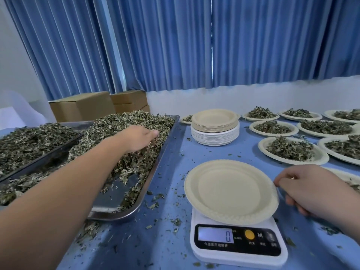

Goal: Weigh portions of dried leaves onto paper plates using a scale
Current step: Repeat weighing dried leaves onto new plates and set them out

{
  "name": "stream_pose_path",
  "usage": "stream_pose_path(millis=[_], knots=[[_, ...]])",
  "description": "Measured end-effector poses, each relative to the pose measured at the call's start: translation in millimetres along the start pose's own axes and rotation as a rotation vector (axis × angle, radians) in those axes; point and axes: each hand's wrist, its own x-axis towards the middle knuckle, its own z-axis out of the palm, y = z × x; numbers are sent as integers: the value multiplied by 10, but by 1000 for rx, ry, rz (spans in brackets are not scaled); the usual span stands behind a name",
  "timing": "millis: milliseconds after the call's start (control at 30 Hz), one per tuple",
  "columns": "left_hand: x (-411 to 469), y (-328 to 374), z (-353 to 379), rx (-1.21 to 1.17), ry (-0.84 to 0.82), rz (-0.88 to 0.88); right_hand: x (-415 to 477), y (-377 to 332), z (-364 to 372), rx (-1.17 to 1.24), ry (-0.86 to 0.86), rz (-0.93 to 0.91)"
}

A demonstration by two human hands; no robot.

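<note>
Matt paper plate (229, 191) on a glossy white plastic scale (238, 248); shiny metal tray (155, 164); blue cloth curtains (175, 41).

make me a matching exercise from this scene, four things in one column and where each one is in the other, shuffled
Column A
1. empty paper plate
2. left hand
3. right hand
4. stack of paper plates

Column B
a. reaching into the dried leaves on the metal tray
b. on the blue table, beyond the white scale
c. on top of the white scale
d. at the right rim of the empty paper plate

Pairs: 1-c, 2-a, 3-d, 4-b
</note>
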Motion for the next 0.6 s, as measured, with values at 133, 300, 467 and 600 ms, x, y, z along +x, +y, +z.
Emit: stream_pose_path(millis=[133,300,467,600], knots=[[-218,-55,98,93,-217,40,-21,-22,-29,0,23,-12],[-500,-98,120,27,-99,117,-57,-63,-59,-19,51,-18],[-834,-75,208,-72,-119,90,-119,-102,-75,0,68,-20],[-1045,-119,298,-185,8,25,-117,-71,-90,16,83,-40]])
